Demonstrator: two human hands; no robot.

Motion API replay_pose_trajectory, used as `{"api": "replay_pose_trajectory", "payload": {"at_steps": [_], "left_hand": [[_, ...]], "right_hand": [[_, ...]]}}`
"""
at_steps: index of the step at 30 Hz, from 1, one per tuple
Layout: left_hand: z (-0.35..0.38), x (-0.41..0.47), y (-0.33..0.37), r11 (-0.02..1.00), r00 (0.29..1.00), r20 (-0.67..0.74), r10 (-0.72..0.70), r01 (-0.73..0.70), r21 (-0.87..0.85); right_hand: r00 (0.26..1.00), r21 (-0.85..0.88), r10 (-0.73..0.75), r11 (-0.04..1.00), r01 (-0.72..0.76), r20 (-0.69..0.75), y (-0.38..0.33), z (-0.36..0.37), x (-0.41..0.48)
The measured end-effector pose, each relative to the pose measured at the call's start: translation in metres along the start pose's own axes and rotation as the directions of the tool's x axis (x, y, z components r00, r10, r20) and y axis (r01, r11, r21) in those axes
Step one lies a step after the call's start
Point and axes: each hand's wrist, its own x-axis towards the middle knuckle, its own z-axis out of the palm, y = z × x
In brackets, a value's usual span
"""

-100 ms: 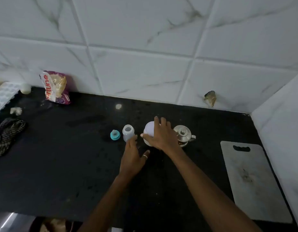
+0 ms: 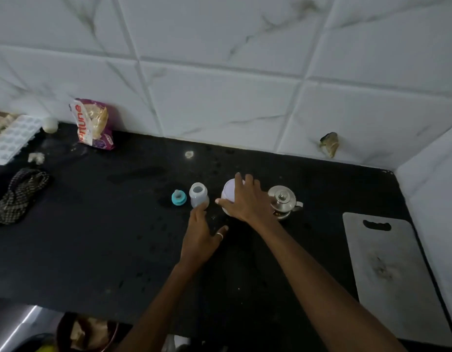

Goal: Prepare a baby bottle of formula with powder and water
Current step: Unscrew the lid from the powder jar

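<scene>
1. At the left edge of the table (image 2: 92,237) lie an ice tray (image 2: 11,139) and a patterned cloth (image 2: 19,196). A snack packet (image 2: 94,124) leans at the back edge. All are well apart from the work.
2. Near the middle, a teal teat ring (image 2: 178,198) sits just beside the open bottle (image 2: 198,196), which stands upright, long axis vertical, mouth bare.
3. The left grip (image 2: 200,240) lies just in front of the bottle, fingers loosely spread and holding nothing. Its fingertips reach the bottle's base, though contact cannot be told. It is the nearer hand to the bottle.
4. Just right of the bottle stands a white tub (image 2: 228,191), probably the powder. The right grip (image 2: 247,203) covers it from above, thumb and fingers curled round its top.
5. A steel kettle (image 2: 283,199) stands just right of the tub, close by the right wrist, and could be knocked when the tub lifts.
6. A cutting board (image 2: 397,288) lies by the right edge, well apart.
</scene>
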Motion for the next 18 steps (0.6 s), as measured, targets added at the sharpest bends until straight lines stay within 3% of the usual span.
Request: {"api": "replay_pose_trajectory", "payload": {"at_steps": [7,12,16,18], "left_hand": [[-0.003,-0.003,0.006,1.000,1.000,-0.027,-0.016,0.016,0.018],[-0.015,0.010,0.028,0.986,0.986,-0.024,0.163,-0.163,-0.012],[-0.027,0.019,0.050,0.952,0.949,-0.078,0.304,-0.299,0.073],[-0.034,0.025,0.065,0.951,0.945,-0.110,0.307,-0.301,0.065]], "right_hand": [[0.999,-0.027,-0.035,0.999,0.035,-0.019,0.001,-0.004,0.002],[0.989,0.055,0.021,0.998,-0.013,-0.147,-0.009,-0.046,-0.012],[0.972,0.139,0.105,0.987,-0.077,-0.212,-0.028,-0.095,-0.029],[0.964,0.163,0.122,0.983,-0.085,-0.235,-0.038,-0.116,-0.036]]}}
